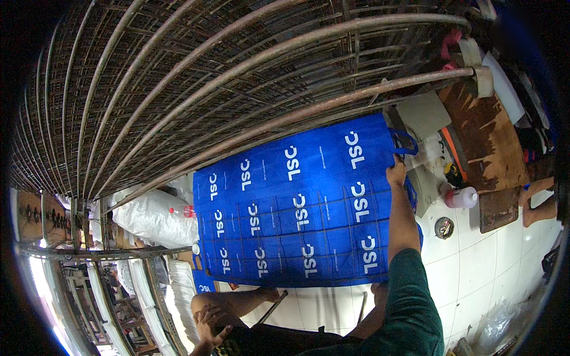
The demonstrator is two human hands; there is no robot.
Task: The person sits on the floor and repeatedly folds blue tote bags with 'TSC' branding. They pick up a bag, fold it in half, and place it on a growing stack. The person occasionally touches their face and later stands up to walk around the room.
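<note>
Bulging translucent sack [148, 219], contents indistinct; red-capped bottle [189, 211] set alongside. Left hand [210, 323] rested on bent knee [200, 301], fingers loosely spread. Blue printed bag [279, 196] laid flat, centre; judged light, soft, limp, best taken by edge or handle [408, 152]. Right hand [396, 171] placed at bag's right edge; grip cannot be told. Round tin [444, 228], contents unclear. Pale bottle [461, 197], pinkish content shown.

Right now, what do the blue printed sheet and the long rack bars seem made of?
The blue printed sheet: probably matte fabric, perhaps synthetic, as its surface shows little gloss. The long rack bars: likely metal, dull, with brownish, rust-like staining.
</note>
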